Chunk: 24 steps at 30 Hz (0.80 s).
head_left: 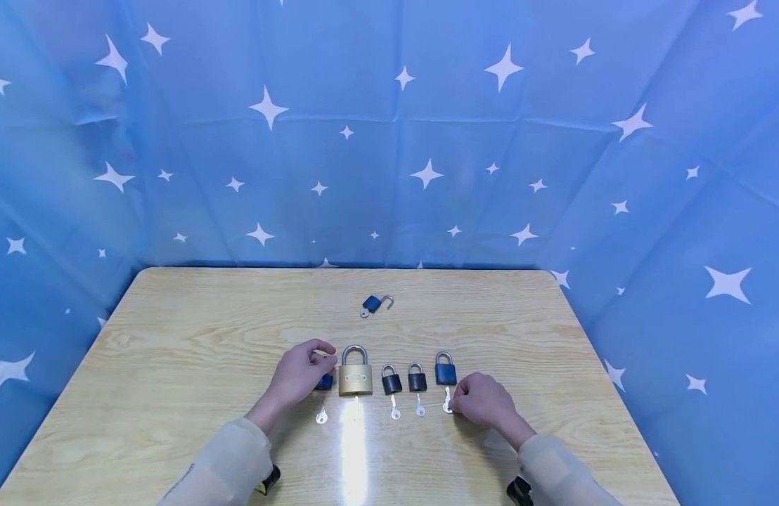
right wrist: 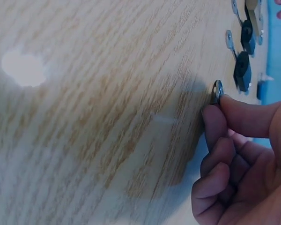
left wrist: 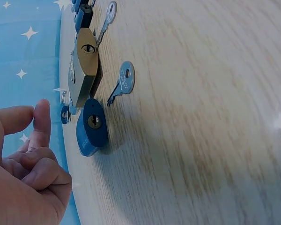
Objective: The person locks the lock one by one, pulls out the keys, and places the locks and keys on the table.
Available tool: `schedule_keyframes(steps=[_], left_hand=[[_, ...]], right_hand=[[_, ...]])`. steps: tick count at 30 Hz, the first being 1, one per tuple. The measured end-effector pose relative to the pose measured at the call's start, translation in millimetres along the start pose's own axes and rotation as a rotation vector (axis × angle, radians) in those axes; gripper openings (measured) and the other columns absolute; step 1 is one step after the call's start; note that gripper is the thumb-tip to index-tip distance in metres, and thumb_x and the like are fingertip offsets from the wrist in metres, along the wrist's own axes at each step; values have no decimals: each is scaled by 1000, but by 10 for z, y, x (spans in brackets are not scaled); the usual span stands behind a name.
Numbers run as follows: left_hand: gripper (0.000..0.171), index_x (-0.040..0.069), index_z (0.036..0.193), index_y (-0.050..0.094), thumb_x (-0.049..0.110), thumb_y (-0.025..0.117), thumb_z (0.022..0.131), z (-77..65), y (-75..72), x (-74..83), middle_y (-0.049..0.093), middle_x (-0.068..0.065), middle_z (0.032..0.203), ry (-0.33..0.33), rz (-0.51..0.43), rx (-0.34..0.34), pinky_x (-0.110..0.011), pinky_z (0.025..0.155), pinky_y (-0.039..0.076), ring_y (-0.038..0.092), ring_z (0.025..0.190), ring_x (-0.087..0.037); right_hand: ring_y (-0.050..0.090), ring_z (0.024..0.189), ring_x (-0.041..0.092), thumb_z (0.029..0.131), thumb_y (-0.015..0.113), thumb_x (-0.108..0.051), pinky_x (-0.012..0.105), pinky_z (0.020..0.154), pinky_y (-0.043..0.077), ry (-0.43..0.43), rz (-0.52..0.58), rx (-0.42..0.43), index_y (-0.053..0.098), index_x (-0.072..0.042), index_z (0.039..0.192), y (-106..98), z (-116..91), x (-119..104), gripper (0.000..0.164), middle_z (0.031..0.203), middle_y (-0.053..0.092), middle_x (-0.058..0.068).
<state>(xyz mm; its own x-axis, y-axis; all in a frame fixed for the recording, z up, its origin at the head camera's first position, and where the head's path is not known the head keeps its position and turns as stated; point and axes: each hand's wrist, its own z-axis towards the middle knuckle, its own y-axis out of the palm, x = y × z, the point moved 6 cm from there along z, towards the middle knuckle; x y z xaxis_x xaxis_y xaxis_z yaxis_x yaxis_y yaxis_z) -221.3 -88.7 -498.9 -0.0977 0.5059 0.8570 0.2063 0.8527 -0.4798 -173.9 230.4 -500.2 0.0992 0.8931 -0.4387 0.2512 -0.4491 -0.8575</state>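
Observation:
At the right end of a row of padlocks, my right hand (head_left: 484, 402) pinches a small silver key (right wrist: 218, 90) between thumb and index finger. That key lies just below a blue padlock (head_left: 446, 372) with its shackle up. My left hand (head_left: 301, 372) hovers over another blue padlock (left wrist: 93, 124) at the left end, partly covering it in the head view. Its thumb and index finger are bent toward each other with nothing visible between them. A loose key (left wrist: 126, 77) lies in front of this padlock. Beside it is a large brass padlock (head_left: 355, 378).
Two small black padlocks, left (head_left: 391, 382) and right (head_left: 417, 380), lie between the brass and right blue ones, each with a key below. Farther back lies a blue padlock (head_left: 372, 303) with its shackle open and a key at it. A starry blue curtain (head_left: 389, 176) surrounds the wooden table (head_left: 193, 337).

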Motion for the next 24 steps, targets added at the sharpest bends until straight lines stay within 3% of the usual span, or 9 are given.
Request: schedule_keyframes(steps=[14,24], left_hand=[[22,9,110,64,23,61,93,-8,20,-10,70,-4,79,9,-25,-18,-33,54,43,59,62,-25],[23,9,111,63,23,61,93,4,-10,-21,69,-5,81,8,-36,-13,-32,49,43,57,62,-25]], right_hand=[[45,54,13,67,63,-14,29,49,31,14,-16,7,53,-18,55,-11,-31,6,17,55,49,-6],[44,53,14,75,67,-20,28,48,31,24,-31,14,51,-17,55,35,-22,-10,25,56,49,-5]])
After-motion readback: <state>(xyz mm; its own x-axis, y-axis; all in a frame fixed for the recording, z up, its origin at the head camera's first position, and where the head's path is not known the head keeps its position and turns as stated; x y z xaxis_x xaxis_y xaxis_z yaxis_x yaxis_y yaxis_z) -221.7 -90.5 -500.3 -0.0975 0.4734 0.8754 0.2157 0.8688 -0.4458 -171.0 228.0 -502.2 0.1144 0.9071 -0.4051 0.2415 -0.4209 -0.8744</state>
